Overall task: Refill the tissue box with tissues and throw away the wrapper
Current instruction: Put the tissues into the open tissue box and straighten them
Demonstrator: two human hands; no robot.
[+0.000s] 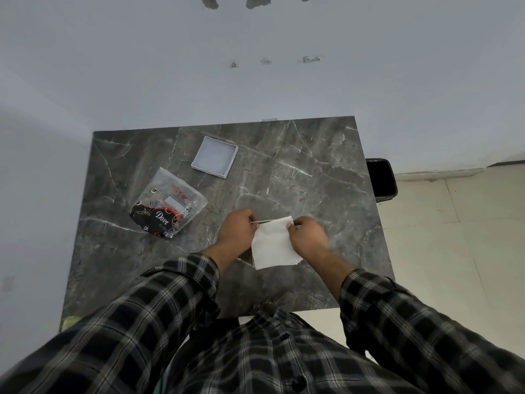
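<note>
Tissues (272,244) sit mid-frame, a bit below centre, as a white folded stack held over the table (312,172). Left hand (237,231) pinches the stack's upper-left corner, right hand (308,237) pinches the upper-right; fingers of both are pressed together on the top edge. Lower half hangs free, looks just clear of the table, though I can't tell if the bottom corner touches.

Box (215,156), a shallow white square tray, lies open in the upper middle of the table, well apart from the hands. Wrapper (167,204), clear plastic with a dark print, lies left of the hands, flat and looking empty.

Judgement on the step: carrying the stack to the box.
- Keep both pinches even so the stack doesn't fan out.
- Square the stack to the box's tilted outline before lowering.
- Set it down flat, press the corners inside the rim, release one hand at a time.
- Then wrapper to the bin (380,179), the dark container past the table's right edge.

Hard to make out:
- Fingertips hidden behind the tissue edge and knuckles.
- Sheet count unreadable.
- Box depth unclear; a lid, if any, isn't in view.
- Bin partly cut off by the table, contents not visible.
</note>
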